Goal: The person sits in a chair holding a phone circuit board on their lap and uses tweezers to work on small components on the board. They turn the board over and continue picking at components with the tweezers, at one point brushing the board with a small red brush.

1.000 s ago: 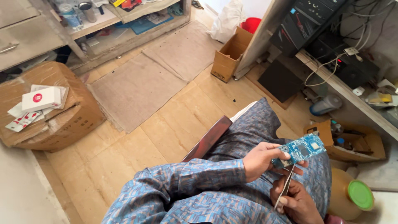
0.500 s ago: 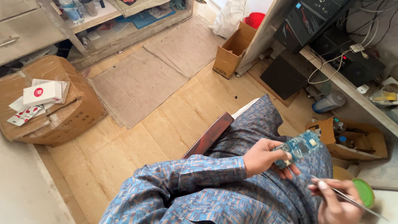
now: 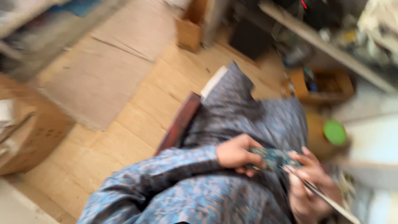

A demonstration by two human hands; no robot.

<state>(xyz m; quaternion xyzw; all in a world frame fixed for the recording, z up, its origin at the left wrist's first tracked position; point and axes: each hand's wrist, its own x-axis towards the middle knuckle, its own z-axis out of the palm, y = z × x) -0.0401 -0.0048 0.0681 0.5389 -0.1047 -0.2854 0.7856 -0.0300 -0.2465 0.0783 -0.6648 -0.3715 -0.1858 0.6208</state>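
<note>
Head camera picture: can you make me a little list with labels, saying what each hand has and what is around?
left hand: grips the small blue-green circuit board by its left end, over the lap
right hand: holds a thin metal rod-like tool, with fingers touching the board's right end
clothing: blue patterned sleeve
nearby right: tan tub with round green lid
nearby left: brown cardboard box on the wooden floor
picture quality: blurred, so fine details cannot be told

A brown cardboard box [image 3: 29,137] sits far left; a small open carton [image 3: 188,35] stands farther back.
</note>
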